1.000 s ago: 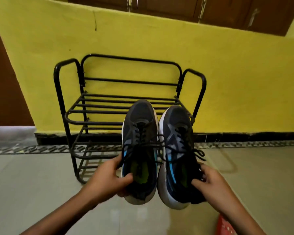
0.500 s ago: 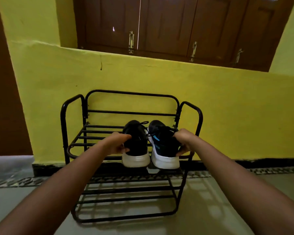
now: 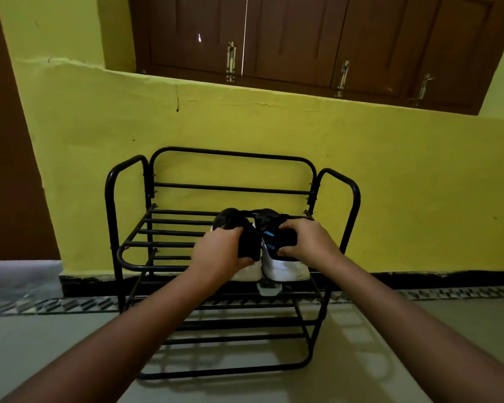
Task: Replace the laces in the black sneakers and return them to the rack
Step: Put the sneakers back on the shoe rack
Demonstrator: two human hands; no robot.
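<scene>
Hands: left hand (image 3: pixel 219 253) and right hand (image 3: pixel 306 242) each clamp a heel.
Sneakers (image 3: pixel 287 269): centre frame, top shelf of rack (image 3: pixel 172 231), heels at front rail.
Risk: loosed early, they may tip forward off.

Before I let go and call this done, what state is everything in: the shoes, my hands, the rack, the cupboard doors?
Left sneaker: upright on the rack's top shelf, toe toward the wall.
Right sneaker: upright beside it, same shelf.
Left hand: gripping the left sneaker's heel.
Right hand: gripping the right sneaker's heel.
Rack: standing against the yellow wall.
Cupboard doors: shut.
</scene>
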